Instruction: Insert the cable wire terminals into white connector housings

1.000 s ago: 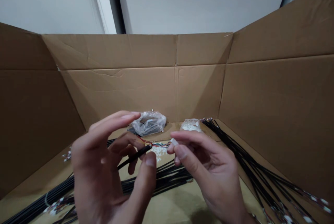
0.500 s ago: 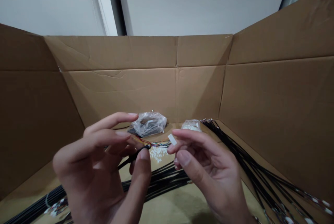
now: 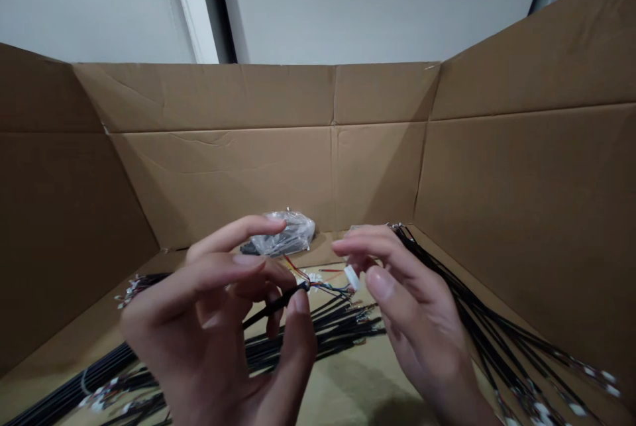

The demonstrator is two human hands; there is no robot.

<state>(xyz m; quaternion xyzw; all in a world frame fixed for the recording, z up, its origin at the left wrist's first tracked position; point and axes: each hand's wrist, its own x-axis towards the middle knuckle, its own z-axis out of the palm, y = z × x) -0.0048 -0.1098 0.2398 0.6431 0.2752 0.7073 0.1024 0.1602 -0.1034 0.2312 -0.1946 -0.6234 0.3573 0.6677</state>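
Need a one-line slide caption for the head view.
Left hand pinches a black cable; right hand holds a white connector, inside a cardboard box.

Place: indoor hand-assembly spot for electrical wiring; whether home or workshop cannot be told.
Backdrop: plain pale wall beside pale vertical trim edged by a dark gap.
Work area: large opened cardboard carton, its brown flaps standing up on three sides around a flat cardboard base.
Materials: bundles of black wire leads with small white connector ends lie across the base; a crumpled clear plastic bag sits against the back wall.
In hand: one black lead with fanned red and coloured wires, and a white plastic connector.
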